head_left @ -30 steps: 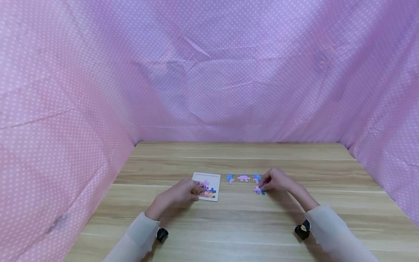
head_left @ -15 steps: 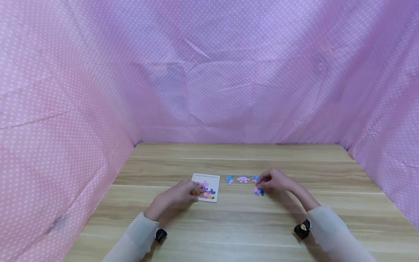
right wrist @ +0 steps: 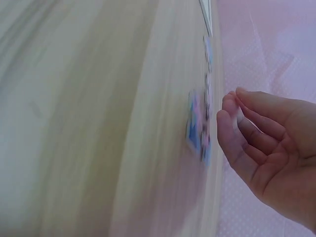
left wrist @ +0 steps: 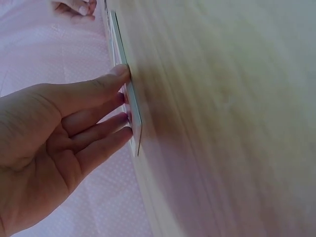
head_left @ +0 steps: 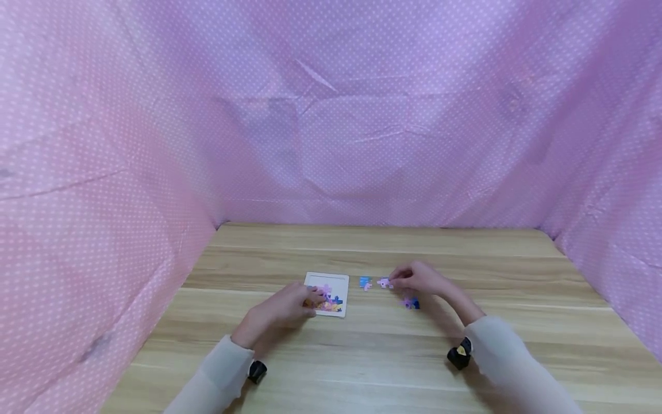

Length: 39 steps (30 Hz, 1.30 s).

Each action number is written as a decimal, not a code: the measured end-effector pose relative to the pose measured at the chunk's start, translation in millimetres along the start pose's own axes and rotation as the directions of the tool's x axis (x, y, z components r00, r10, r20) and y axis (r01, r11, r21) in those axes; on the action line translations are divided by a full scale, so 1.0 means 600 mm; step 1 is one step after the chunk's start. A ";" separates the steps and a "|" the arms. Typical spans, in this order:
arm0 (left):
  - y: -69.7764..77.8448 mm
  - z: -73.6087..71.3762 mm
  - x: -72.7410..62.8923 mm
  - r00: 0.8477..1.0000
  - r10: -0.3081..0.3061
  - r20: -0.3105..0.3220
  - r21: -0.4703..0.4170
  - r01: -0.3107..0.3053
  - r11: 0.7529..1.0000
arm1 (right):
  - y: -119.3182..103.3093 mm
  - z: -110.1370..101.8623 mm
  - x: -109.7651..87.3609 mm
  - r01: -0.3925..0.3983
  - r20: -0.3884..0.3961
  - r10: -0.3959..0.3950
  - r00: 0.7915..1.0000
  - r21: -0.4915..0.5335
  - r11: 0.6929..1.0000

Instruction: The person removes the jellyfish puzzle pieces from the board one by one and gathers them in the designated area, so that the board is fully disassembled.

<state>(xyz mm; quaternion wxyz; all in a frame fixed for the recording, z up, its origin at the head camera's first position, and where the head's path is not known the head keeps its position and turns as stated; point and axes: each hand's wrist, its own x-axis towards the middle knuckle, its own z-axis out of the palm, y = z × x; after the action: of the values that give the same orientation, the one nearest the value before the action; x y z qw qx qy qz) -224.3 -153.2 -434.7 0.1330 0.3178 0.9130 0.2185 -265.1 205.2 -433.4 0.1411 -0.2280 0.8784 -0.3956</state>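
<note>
My left hand rests on the near-left part of a shallow square puzzle tray. Its thumb touches the tray's edge and the fingertips lie on the colourful pieces fitted along the bottom and left. My right hand is over the loose pieces, fingertips beside a pink jigsaw piece with an eye. In the right wrist view its fingers are loosely bent, with a gap to the thumb and nothing held. Left of that piece lies a blue and pink piece. Nearer me are joined purple and dark-blue pieces.
A light wooden table carries everything. Pink dotted cloth hangs behind and at both sides. Black bands with small devices sit at both wrists. Another blue and pink piece lies below the right hand, hidden in the head view.
My right hand has moved left, from the rightmost pieces to over the upper row beside the pink eye piece. The left hand stays on the tray.
</note>
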 end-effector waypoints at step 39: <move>-0.014 -0.001 0.006 1.000 0.027 -0.003 -0.020 -0.027 0.999 | -0.111 0.123 0.146 0.091 0.119 -0.086 0.989 -0.039 0.995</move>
<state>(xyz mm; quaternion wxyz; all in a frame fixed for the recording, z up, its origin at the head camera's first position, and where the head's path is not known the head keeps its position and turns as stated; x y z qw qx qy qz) -231.6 -157.4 -438.7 0.1319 0.3286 0.9065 0.2298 -289.2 75.0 -436.8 0.1697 -0.2926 0.8662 -0.3678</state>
